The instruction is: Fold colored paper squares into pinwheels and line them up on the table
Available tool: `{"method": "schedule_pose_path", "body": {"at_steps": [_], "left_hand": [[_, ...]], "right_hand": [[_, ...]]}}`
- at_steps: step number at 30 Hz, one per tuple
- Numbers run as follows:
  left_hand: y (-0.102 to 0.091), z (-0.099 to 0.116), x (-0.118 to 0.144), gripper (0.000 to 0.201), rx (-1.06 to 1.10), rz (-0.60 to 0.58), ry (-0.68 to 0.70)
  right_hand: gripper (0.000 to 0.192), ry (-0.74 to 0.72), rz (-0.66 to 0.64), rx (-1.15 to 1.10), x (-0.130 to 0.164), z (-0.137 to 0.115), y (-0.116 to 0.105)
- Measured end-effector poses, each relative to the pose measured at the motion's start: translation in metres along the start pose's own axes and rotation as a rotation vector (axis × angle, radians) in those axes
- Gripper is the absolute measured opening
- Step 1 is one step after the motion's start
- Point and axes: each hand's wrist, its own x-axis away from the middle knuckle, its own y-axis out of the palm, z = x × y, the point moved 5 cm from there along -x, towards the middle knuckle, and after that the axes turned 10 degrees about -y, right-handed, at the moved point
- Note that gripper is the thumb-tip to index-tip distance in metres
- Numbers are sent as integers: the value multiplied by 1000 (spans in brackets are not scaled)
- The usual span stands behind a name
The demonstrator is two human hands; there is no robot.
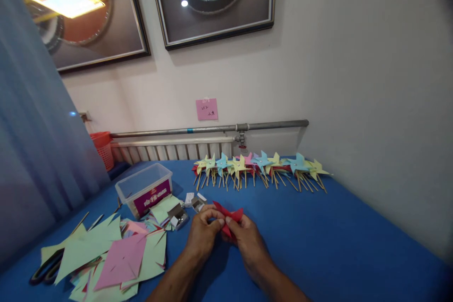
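Both hands meet over the blue table on a red paper pinwheel piece. My left hand pinches its left side with fingers curled. My right hand holds the right side from below. The red paper's folded points stick up between the fingers. Whether a stick is attached is hidden by the hands.
A row of finished paper pinwheels on sticks lies along the wall. Cut paper squares are piled at front left, scissors beside them. A clear plastic box and small white boxes sit left of the hands.
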Motion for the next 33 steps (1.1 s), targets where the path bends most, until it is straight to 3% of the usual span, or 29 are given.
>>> {"method": "schedule_pose_path", "body": {"at_steps": [7,13,22,27,33], "left_hand": [[-2,9,3,12,-86,28,10],[3,3,7,12,-57,-13,-142],[3,12,11,10,-92,64,-77],[1,6,7,8,-62,93,-76],[0,-3,0,9,-32,54,-71]], "right_hand": [[31,-8,-8,58,-3,2,-3],[29,-112,-60,177,-2,-12,0],[26,-189,-80,250,3,-28,2],[32,-164,-126,218,1,-22,4],[36,-77,-49,114,-8,-8,-4]]}}
